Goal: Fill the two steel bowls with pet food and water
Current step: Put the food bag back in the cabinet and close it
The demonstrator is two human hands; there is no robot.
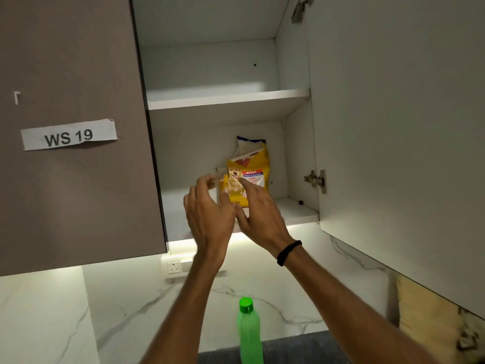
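Note:
A yellow bag of dog food (250,170) with a dog picture stands upright on the lower shelf (296,211) of an open wall cabinet, its top folded over. Both my hands are raised in front of the bag's lower part. My left hand (208,211) has its fingers spread and curled, just left of the bag. My right hand (258,214), with a black band on the wrist, has fingers apart and reaches across the bag's front. Neither hand grips the bag. A green water bottle (249,334) with a green cap stands on the counter below. No steel bowls are in view.
The upper shelf (228,99) holds nothing. The cabinet door (393,127) hangs open on the right. A closed brown door (73,153) labelled WS 19 is on the left. A wall socket (174,267) sits under the cabinet on the marble backsplash.

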